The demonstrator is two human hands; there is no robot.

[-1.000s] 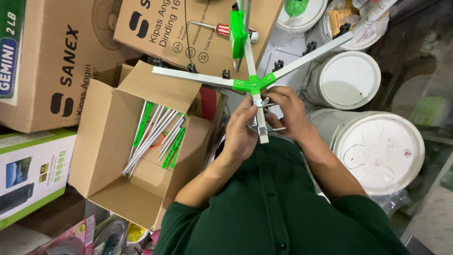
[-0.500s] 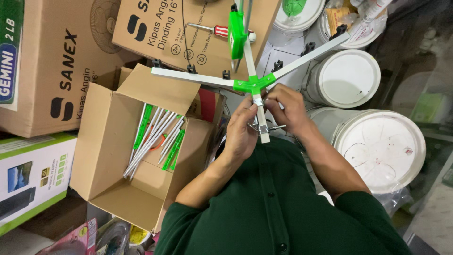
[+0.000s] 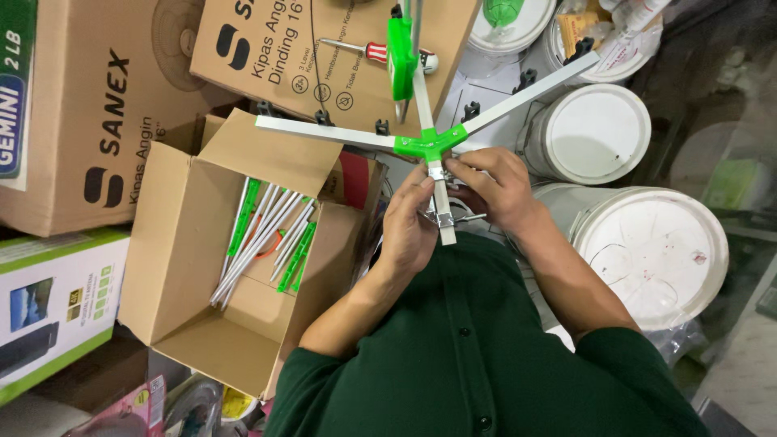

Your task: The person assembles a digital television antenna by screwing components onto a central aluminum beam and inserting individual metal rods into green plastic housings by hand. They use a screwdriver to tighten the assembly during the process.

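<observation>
Head view: barely any change from a second ago. Left hand [image 3: 409,222] and right hand [image 3: 490,188] both stay clamped on the white rod [image 3: 442,212] under the green hub [image 3: 429,146]; open carton [image 3: 218,259] lies left of them. Fitting continues.

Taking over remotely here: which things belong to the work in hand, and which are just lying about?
In hand: green hub with white arms, left hand, right hand, open box of spare rods.
Lying about: screwdriver, white buckets, printed cartons.
</observation>
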